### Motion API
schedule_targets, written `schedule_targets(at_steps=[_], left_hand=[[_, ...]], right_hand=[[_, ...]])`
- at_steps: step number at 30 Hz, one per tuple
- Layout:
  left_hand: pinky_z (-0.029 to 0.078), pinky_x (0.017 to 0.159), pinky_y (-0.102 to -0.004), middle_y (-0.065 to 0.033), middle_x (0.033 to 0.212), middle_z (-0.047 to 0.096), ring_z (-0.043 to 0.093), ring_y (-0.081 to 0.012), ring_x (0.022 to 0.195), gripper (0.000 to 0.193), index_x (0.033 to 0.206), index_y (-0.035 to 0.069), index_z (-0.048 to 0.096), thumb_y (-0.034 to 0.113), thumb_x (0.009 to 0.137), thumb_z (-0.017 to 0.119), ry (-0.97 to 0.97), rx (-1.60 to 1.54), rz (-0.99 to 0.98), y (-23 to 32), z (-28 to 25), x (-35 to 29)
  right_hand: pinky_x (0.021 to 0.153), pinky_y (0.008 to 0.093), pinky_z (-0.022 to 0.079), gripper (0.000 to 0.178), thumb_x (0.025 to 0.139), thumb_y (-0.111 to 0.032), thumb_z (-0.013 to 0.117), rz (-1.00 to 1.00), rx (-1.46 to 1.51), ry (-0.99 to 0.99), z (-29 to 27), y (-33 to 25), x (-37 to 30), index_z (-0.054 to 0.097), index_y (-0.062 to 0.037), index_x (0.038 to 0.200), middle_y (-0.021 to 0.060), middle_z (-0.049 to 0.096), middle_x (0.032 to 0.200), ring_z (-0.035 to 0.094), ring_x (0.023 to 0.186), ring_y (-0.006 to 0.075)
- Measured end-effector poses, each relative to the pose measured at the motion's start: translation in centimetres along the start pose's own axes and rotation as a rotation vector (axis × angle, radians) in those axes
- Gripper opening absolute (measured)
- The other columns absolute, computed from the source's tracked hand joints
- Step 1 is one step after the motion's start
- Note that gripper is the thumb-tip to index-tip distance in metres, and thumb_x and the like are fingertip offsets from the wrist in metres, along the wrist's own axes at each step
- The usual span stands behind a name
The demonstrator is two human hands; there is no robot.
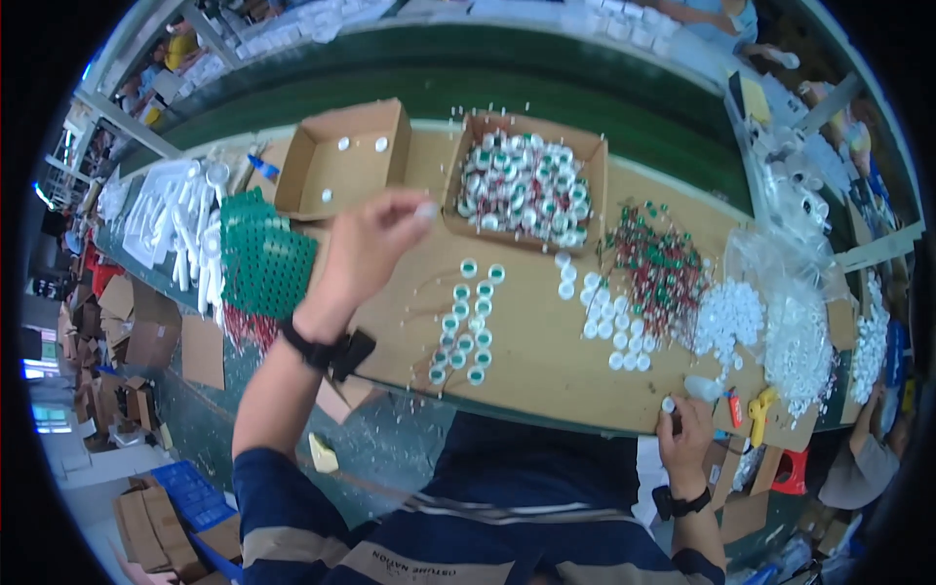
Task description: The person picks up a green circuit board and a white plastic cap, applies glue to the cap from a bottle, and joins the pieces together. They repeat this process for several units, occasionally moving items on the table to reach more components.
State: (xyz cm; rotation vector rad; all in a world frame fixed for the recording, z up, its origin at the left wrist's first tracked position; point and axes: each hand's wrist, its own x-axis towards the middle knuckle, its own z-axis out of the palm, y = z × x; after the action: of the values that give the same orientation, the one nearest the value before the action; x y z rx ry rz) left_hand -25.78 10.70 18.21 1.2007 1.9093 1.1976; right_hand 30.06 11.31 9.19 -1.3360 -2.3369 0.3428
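**Left hand (363, 249) and right hand (687, 437) each pinch a small part over a tan board (546, 366)**

The left hand reaches over the board, its fingertips closed on a blurred white piece (426, 210). It is between two open brown boxes: a cardboard box with three white pieces inside (366, 177), and a cardboard box heaped with white-and-green discs (507, 234). The right hand, low at the board's near edge, grips a round white cap (668, 404) between thumb and finger (the exact finger is hard to make out).

Between the hands, white cups with green centres (484, 338) stand in slanting rows, thin wires trailing leftward. Further right are a cluster of plain white round pieces (621, 340), a tangle of green discs on red wires (655, 263) and a pile of tiny white parts (729, 317). A yellow-handled tool (761, 414) lies just beside the right hand. Stacked green perforated sheets (263, 263) sit left of the left forearm.
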Motion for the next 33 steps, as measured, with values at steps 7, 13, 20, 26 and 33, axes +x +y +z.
schedule_targets(at_steps=[7,13,20,26,33], left_hand=[[0.061,0.102,-0.035,-0.0149,0.13,0.079,0.076,-0.0208,0.117,0.044,0.146,0.003,0.074,0.018,0.105,0.082,0.036,0.078,0.276,2.2,3.4,5.6],[0.059,0.109,-0.0411,-0.0212,0.143,0.073,0.074,-0.0303,0.126,0.054,0.15,0.005,0.071,0.022,0.101,0.084,0.08,0.311,0.368,0.1,1.3,0.2],[0.052,0.121,-0.044,-0.0203,0.154,0.067,0.067,-0.0325,0.137,0.088,0.168,0.008,0.056,0.021,0.088,0.093,-0.309,0.239,0.253,-2.8,-1.2,-6.4],[0.045,0.13,-0.049,-0.0224,0.168,0.054,0.056,-0.0381,0.152,0.116,0.173,0.011,0.048,0.019,0.072,0.104,-0.387,0.3,0.213,-2.6,-0.9,-10.8],[0.042,0.133,-0.0555,-0.0247,0.178,0.042,0.045,-0.0468,0.162,0.136,0.177,0.015,0.042,0.022,0.059,0.111,-0.338,0.501,0.314,-3.8,1.0,-13.5]], right_hand=[[0.076,0.042,0.054,0.03,0.092,0.004,0.079,-0.026,-0.002,0.032,0.1,-0.2,0.6,0.076,0.0002,0.122,0.0157,0.067,0.101,0.067,0.086,0.0321],[0.077,0.0415,0.054,0.033,0.092,0.005,0.079,-0.032,0.005,0.019,0.3,0.3,0.2,0.077,0.0002,0.125,0.0155,0.067,0.103,0.067,0.087,0.0315],[0.082,0.0456,0.055,0.037,0.089,0.002,0.083,-0.02,0.003,0.049,0.8,1.4,-0.4,0.079,-0.0022,0.125,0.0151,0.069,0.103,0.068,0.093,0.0352],[0.082,0.0448,0.055,0.038,0.089,0.001,0.084,-0.036,-0.001,0.051,0.9,1.2,-0.1,0.079,-0.0021,0.126,0.0152,0.069,0.104,0.068,0.094,0.0345],[0.082,0.0437,0.056,0.037,0.091,0.002,0.083,-0.016,0.0,0.044,0.8,1.0,-0.3,0.079,-0.0018,0.127,0.0149,0.069,0.104,0.068,0.093,0.0334]])
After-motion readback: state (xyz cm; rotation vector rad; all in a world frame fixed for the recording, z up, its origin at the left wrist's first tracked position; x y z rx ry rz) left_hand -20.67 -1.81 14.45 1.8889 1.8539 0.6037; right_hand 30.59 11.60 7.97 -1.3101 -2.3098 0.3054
